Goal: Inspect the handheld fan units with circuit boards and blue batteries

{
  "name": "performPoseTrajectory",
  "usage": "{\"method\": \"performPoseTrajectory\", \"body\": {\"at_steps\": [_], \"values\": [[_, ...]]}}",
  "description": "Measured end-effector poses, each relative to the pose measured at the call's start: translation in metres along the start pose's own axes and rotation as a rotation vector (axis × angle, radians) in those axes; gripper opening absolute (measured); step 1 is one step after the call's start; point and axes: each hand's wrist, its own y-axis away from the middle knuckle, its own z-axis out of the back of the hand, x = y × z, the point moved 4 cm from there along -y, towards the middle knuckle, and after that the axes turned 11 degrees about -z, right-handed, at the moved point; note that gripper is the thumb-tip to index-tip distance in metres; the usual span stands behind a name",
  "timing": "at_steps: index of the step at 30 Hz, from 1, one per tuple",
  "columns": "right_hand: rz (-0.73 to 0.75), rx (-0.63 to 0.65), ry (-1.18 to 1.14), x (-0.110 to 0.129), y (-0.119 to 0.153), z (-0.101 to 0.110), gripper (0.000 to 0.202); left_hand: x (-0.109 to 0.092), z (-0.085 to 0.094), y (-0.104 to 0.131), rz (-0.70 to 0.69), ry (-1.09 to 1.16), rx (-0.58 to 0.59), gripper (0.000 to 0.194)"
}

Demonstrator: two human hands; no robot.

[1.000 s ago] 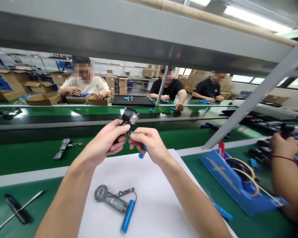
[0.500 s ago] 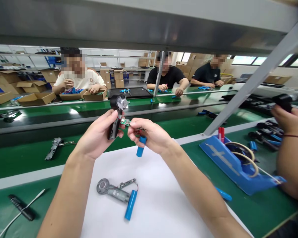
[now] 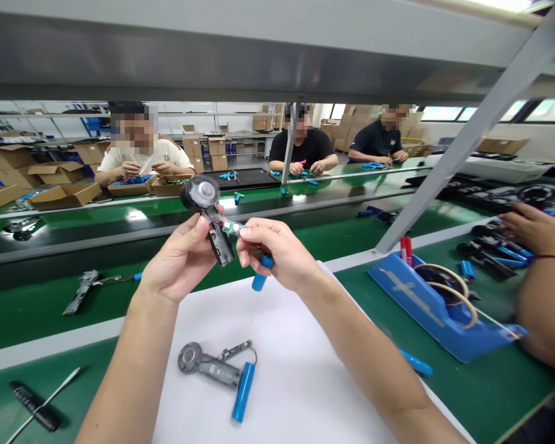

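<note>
Left hand [image 3: 180, 259] has the shell [image 3: 220, 244] gripped, handle slanting steeply down-right. Right hand [image 3: 277, 250] pinches the board [image 3: 232, 227] just right of it, roughly crosswise, battery [image 3: 259, 280] poking out below those fingers.

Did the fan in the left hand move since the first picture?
Yes, the fan in the left hand moved left, farther from the slanted post.

Head-worn camera looks forward and down, close above the white sheet [image 3: 296, 351]; far shelves [image 3: 185, 115] seem blurred
</note>
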Motion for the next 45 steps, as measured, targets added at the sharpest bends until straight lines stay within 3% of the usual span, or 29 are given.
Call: {"method": "performPoseTrajectory", "body": {"at_steps": [9, 18, 22, 26, 28, 31, 34, 36, 40, 45], "values": [[0.139, -0.121, 0.056, 0.002, 0.004, -0.007, 0.024, 0.001, 0.000, 0.000, -0.015, -0.037, -0.017, 0.049], [0.192, -0.154, 0.164, 0.001, 0.007, -0.008, 0.026, -0.001, -0.001, 0.000, -0.052, -0.021, -0.049, 0.050], [0.299, -0.258, 0.403, 0.004, 0.011, -0.009, 0.018, -0.001, -0.001, -0.002, -0.101, -0.003, -0.053, 0.050], [0.479, -0.476, 0.818, 0.006, 0.018, -0.016, 0.034, -0.004, 0.000, -0.004, -0.224, -0.009, -0.106, 0.043], [0.477, -0.494, 0.895, 0.005, 0.018, -0.018, 0.037, -0.005, 0.001, -0.003, -0.262, -0.038, -0.124, 0.040], [0.360, -0.379, 0.706, 0.001, 0.013, -0.016, 0.032, -0.007, 0.000, -0.002, -0.282, -0.083, -0.134, 0.039], [0.140, -0.249, 0.380, -0.005, 0.008, -0.011, 0.030, -0.010, -0.001, 0.001, -0.277, -0.111, -0.135, 0.039], [0.053, -0.232, 0.234, -0.007, 0.006, -0.009, 0.032, -0.011, -0.001, 0.003, -0.256, -0.129, -0.132, 0.039], [0.051, -0.296, 0.120, -0.004, 0.009, -0.005, 0.029, -0.014, -0.002, 0.006, -0.204, -0.141, -0.101, 0.040], [0.085, -0.313, 0.139, -0.001, 0.014, -0.006, 0.028, -0.016, -0.003, 0.006, -0.182, -0.111, -0.072, 0.040]]}}
